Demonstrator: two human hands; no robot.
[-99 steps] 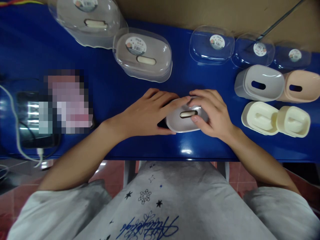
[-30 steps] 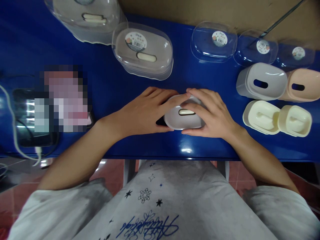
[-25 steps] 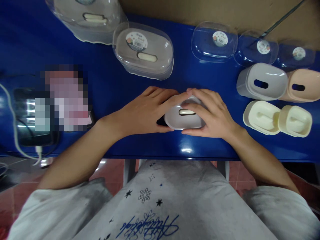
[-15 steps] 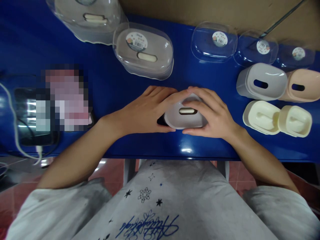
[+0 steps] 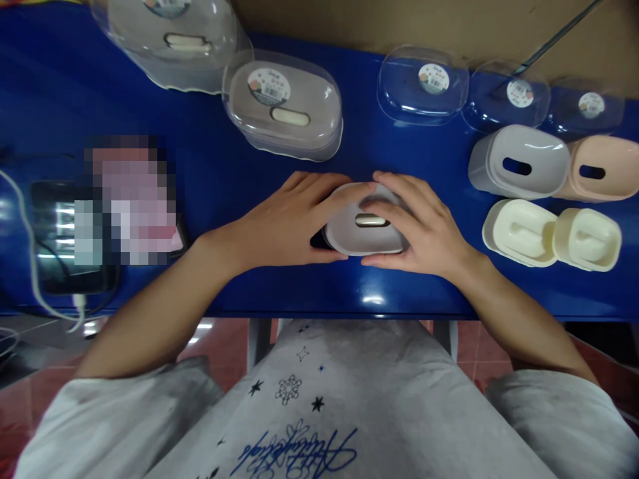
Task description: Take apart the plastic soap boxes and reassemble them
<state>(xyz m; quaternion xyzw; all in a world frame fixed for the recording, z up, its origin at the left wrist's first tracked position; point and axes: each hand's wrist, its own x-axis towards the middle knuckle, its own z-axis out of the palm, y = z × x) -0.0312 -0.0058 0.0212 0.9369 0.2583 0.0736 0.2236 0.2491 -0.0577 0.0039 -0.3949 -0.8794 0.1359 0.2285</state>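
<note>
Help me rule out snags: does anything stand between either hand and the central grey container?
Nothing visible does: the left hand and the right hand touch the central grey container, and the nearest clear-covered container stands beyond them.

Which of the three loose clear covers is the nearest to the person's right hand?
The leftmost clear cover: it lies beyond the right hand, which grips the small grey container. The middle cover and the rightmost cover lie farther right.

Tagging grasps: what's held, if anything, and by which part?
The grey slotted container, by its rounded ends: left hand on the left one, right hand on the right, fingers partly over top.
</note>
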